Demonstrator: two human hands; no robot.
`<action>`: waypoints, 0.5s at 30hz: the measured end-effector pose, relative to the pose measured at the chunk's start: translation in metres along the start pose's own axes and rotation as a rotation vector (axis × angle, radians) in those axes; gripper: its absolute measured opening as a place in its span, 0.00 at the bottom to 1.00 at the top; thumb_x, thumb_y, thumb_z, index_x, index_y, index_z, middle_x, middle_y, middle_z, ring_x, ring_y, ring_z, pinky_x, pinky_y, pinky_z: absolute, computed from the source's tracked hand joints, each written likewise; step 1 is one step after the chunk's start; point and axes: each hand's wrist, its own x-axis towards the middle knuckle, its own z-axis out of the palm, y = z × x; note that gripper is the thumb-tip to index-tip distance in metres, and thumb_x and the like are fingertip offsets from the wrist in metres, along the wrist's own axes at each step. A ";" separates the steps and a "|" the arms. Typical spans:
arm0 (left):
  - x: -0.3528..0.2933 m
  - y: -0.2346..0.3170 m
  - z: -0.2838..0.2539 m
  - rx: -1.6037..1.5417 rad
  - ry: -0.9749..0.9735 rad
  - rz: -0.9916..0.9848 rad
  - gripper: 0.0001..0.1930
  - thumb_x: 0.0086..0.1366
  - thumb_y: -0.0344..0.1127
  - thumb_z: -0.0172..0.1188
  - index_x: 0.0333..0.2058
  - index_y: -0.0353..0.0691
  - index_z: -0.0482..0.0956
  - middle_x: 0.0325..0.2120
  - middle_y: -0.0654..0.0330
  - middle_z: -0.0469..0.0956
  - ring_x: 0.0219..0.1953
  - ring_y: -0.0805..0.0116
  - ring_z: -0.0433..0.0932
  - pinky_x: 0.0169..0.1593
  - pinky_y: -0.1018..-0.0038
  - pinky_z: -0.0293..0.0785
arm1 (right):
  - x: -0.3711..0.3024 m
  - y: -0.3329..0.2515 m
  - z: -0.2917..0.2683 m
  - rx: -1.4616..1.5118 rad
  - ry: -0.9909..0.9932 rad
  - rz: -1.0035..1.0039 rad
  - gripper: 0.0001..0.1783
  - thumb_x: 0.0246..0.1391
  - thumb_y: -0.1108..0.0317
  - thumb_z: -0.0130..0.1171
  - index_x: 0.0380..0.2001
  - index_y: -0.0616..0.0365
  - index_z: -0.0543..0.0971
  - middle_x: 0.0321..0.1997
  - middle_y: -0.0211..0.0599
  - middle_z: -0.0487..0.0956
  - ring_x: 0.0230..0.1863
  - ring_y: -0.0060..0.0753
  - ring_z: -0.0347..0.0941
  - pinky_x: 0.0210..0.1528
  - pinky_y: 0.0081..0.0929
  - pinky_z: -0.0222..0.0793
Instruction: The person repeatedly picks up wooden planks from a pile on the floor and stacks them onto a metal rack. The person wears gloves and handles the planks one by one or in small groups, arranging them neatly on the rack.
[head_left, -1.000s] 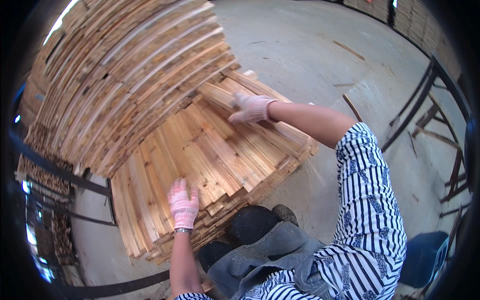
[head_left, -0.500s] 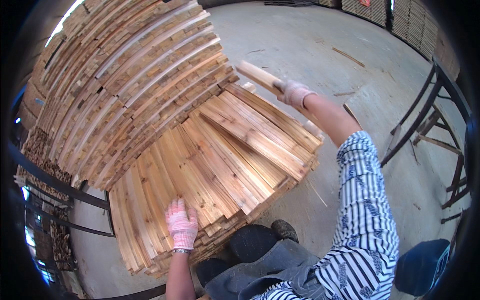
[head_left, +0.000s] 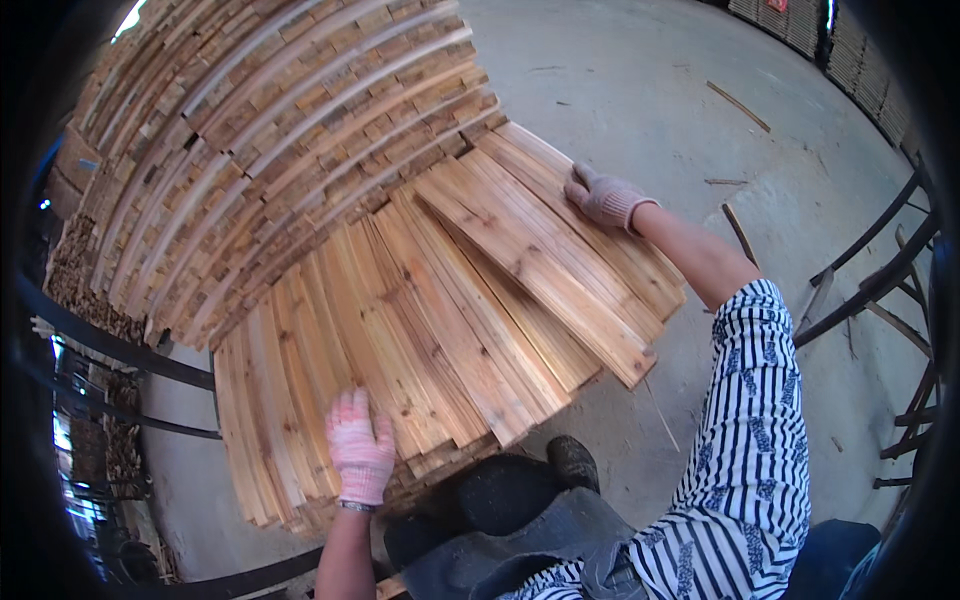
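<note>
Your left hand (head_left: 360,460) lies open on the near edge of the board layer (head_left: 390,340), its grip empty, and one board (head_left: 535,265) sits askew on top (squaring it looks the next call). At the right edge your right hand (head_left: 603,195) curls, apparently lining up boards, whether gripping I can't tell, tall stack (head_left: 300,130) beyond.

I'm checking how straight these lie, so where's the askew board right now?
In the head view, the askew board lies just right of centre on the layer of planks, between the left hand and the right hand, nearer the right.
</note>
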 end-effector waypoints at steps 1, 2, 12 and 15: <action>0.000 0.000 0.001 -0.003 0.015 0.010 0.29 0.62 0.43 0.59 0.61 0.38 0.69 0.61 0.45 0.68 0.64 0.45 0.64 0.69 0.54 0.57 | 0.001 0.002 -0.001 -0.017 -0.002 0.032 0.44 0.62 0.37 0.44 0.71 0.57 0.58 0.67 0.57 0.68 0.68 0.57 0.65 0.69 0.42 0.59; -0.001 0.000 0.002 0.002 0.019 0.010 0.30 0.62 0.42 0.60 0.61 0.38 0.69 0.61 0.45 0.68 0.64 0.45 0.65 0.69 0.53 0.57 | 0.001 0.004 0.002 -0.029 -0.007 0.050 0.45 0.62 0.35 0.45 0.71 0.58 0.57 0.68 0.57 0.68 0.68 0.57 0.65 0.69 0.42 0.59; 0.003 0.004 -0.010 -0.036 0.028 -0.017 0.29 0.61 0.43 0.60 0.60 0.38 0.70 0.60 0.47 0.69 0.63 0.47 0.65 0.69 0.55 0.56 | -0.010 -0.024 -0.003 -0.163 0.008 0.192 0.49 0.60 0.30 0.45 0.72 0.56 0.56 0.67 0.55 0.69 0.68 0.54 0.66 0.68 0.42 0.60; 0.004 0.005 -0.012 -0.020 0.040 -0.036 0.28 0.62 0.46 0.58 0.59 0.39 0.70 0.60 0.49 0.70 0.63 0.49 0.66 0.69 0.57 0.56 | -0.036 -0.065 0.002 -0.534 0.205 0.104 0.46 0.60 0.31 0.44 0.70 0.54 0.60 0.63 0.56 0.72 0.65 0.53 0.69 0.66 0.44 0.62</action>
